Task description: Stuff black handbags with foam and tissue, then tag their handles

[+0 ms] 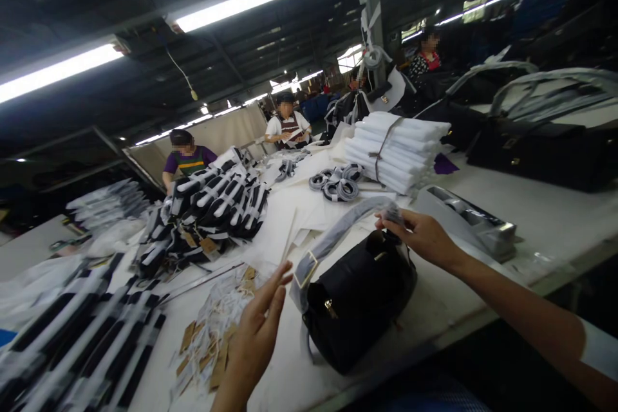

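Observation:
A black handbag (360, 299) with gold-coloured fittings sits on the white table in front of me. Its handle (345, 228), wrapped in pale grey film, arches above it, with a gold buckle at the left end. My right hand (418, 235) pinches the wrapped handle near its right end. To the left of the bag, my left hand (263, 318) is raised with its fingers stretched out, close to the buckle end but holding nothing. Brown tags with strings (217, 335) lie in a heap beyond my left hand.
Piled wrapped black straps (212, 206) cover the left side. Coiled straps (338, 183) and a tied stack of white padding (393, 148) stand behind the bag. A tape dispenser (468, 219) is at right, near more black bags (541, 151). Co-workers (287, 122) work across the table.

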Available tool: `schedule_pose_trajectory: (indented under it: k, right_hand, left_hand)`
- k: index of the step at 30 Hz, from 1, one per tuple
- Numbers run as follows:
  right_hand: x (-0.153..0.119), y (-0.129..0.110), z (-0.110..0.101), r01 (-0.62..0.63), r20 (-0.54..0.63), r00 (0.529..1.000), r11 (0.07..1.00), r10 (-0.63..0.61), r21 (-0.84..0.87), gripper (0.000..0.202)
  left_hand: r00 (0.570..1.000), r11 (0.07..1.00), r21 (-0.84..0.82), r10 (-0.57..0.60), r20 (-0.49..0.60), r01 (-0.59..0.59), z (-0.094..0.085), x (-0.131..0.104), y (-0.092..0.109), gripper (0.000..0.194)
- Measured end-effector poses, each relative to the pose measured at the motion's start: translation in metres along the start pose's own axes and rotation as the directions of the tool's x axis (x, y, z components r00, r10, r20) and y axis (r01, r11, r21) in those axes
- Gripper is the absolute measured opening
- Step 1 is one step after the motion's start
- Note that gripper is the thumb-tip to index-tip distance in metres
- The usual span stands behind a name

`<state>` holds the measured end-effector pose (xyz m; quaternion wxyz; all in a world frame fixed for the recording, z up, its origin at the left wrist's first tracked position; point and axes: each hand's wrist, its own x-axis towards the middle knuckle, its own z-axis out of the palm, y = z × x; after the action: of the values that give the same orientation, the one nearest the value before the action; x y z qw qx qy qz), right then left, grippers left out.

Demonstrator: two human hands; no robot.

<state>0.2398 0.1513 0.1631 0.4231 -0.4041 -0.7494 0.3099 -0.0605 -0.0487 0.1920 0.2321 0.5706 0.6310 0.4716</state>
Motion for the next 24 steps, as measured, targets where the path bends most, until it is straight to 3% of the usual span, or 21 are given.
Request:
schedule_pose_trajectory:
  k: [2,3,5,7,10,12,14,16,18,21,24]
  right_hand:
    - [0.002,-0.006,0.003,0.033,-0.008,0.999,0.999,-0.033,-0.017,0.036]
    - [0.002,-0.009,0.005,0.058,-0.011,0.998,0.998,-0.058,-0.028,0.036]
    - [0.003,-0.010,0.006,0.097,-0.016,0.995,0.994,-0.098,-0.050,0.038]
    - [0.001,-0.001,0.006,0.108,-0.023,0.994,0.990,-0.110,-0.085,0.040]
    - [-0.009,0.030,0.003,0.085,-0.009,0.996,0.989,-0.087,-0.119,0.042]
    - [-0.019,0.050,0.000,0.067,0.022,0.998,0.991,-0.064,-0.116,0.041]
    - [-0.026,0.057,-0.003,0.034,-0.001,0.999,0.994,-0.035,-0.101,0.041]
    - [-0.027,0.045,-0.007,0.048,-0.085,0.995,0.998,-0.052,-0.052,0.049]
    - [-0.020,0.020,-0.009,0.144,-0.126,0.981,0.989,-0.145,-0.017,0.063]
    - [-0.001,-0.012,-0.006,0.304,0.045,0.952,0.952,-0.302,-0.044,0.066]
    - [0.010,-0.011,0.005,0.209,0.178,0.960,0.976,-0.216,0.054,0.046]
  left_hand:
    - [0.993,0.992,-0.090,0.083,-0.089,-0.091,0.004,0.005,0.016,0.058]
    - [0.988,0.986,-0.093,0.132,-0.081,-0.139,0.009,0.008,0.026,0.063]
    - [0.983,0.983,0.025,0.182,0.008,-0.182,0.023,0.015,0.043,0.077]
    - [0.986,0.970,0.176,0.161,0.042,-0.166,0.036,0.020,0.050,0.071]
    - [0.982,0.976,0.185,0.142,-0.123,-0.118,0.041,0.022,0.040,0.044]
    - [0.963,0.994,0.091,0.079,-0.256,-0.058,0.037,0.020,0.028,0.045]
    - [0.952,1.000,0.000,0.001,-0.305,-0.001,0.032,0.017,0.021,0.054]
    - [0.959,0.999,-0.038,-0.040,-0.281,0.030,0.032,0.016,0.020,0.060]
    - [0.968,0.999,-0.029,-0.044,-0.246,0.038,0.038,0.016,0.021,0.062]
    - [0.964,1.000,-0.024,-0.020,-0.265,0.014,0.051,0.019,0.020,0.059]
    - [0.963,0.998,-0.064,-0.021,-0.270,0.004,0.061,0.015,0.009,0.049]
